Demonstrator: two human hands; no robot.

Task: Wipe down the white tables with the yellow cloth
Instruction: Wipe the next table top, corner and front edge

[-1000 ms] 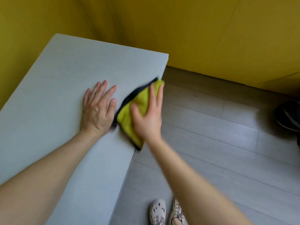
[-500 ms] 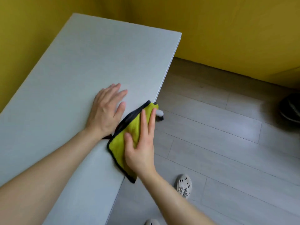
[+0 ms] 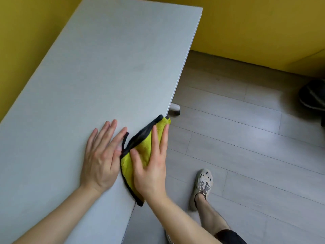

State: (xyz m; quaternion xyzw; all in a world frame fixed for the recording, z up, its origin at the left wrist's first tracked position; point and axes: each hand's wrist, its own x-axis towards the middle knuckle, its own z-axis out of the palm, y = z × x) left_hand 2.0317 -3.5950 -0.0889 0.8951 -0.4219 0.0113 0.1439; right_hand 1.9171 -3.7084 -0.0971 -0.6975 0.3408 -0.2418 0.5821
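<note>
Yellow cloth (image 3: 143,147), probably soft and floppy, is pressed mid-fold under the released right grip (image 3: 151,166), left grip (image 3: 100,159) flat on table (image 3: 105,67).

The worktop (image 3: 105,67) ran out of frame at twelve, nine and six o'clock, its far left corner unseen. The right hand (image 3: 151,173) covered much of the yellow cloth (image 3: 143,147). At three o'clock a dark object (image 3: 313,95), cut by the frame, could not be identified. A white table foot (image 3: 175,107) showed only partly under the rim. At six o'clock a second shoe (image 3: 168,237) was mostly hidden behind the forearm.
</note>
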